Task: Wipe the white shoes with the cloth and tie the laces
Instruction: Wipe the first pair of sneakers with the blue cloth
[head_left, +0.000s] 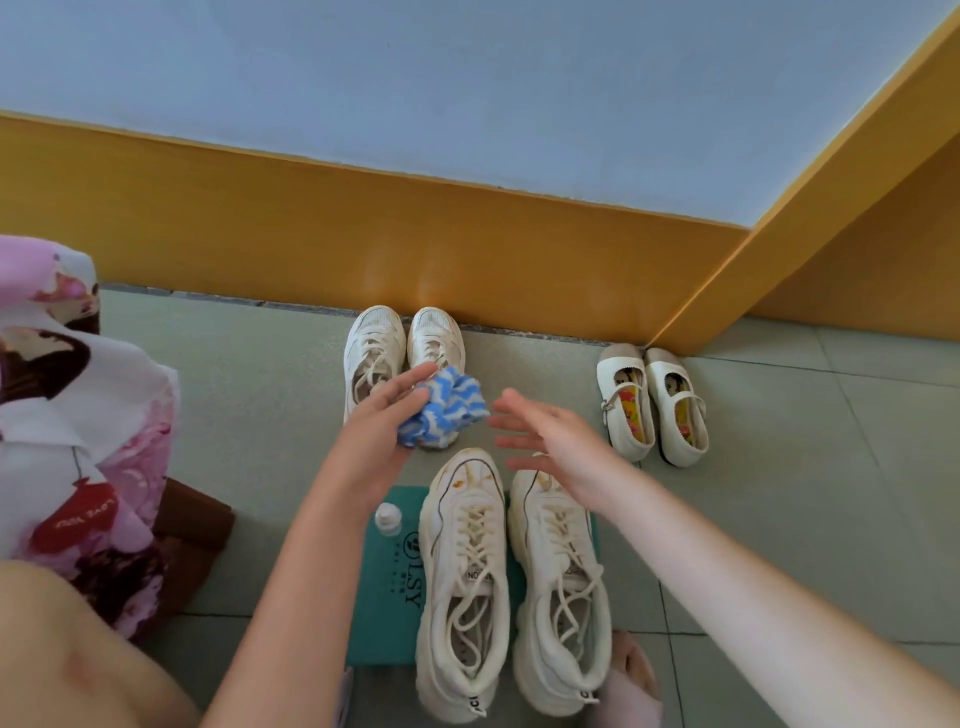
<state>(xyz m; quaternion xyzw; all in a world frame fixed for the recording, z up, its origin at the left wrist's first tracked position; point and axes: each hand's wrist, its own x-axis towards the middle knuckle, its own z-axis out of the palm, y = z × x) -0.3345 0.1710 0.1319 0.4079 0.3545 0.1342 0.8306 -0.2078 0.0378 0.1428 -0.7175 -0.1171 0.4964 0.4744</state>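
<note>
Two chunky white sneakers stand side by side on a teal box (387, 597) in front of me, the left sneaker (462, 582) with brown stains on its toe, the right sneaker (563, 587) beside it. Their laces lie loose. My left hand (384, 421) holds a crumpled blue-and-white cloth (447, 410) above the floor beyond the sneakers' toes. My right hand (545, 441) hovers open, fingers straight, just right of the cloth and over the right sneaker's toe, touching nothing.
A second white sneaker pair (402, 358) stands by the yellow skirting, partly behind the cloth. White strap shoes (652, 402) sit at the wall corner. A small white bottle (388, 519) stands on the box. Patterned pink fabric (67, 431) is at left.
</note>
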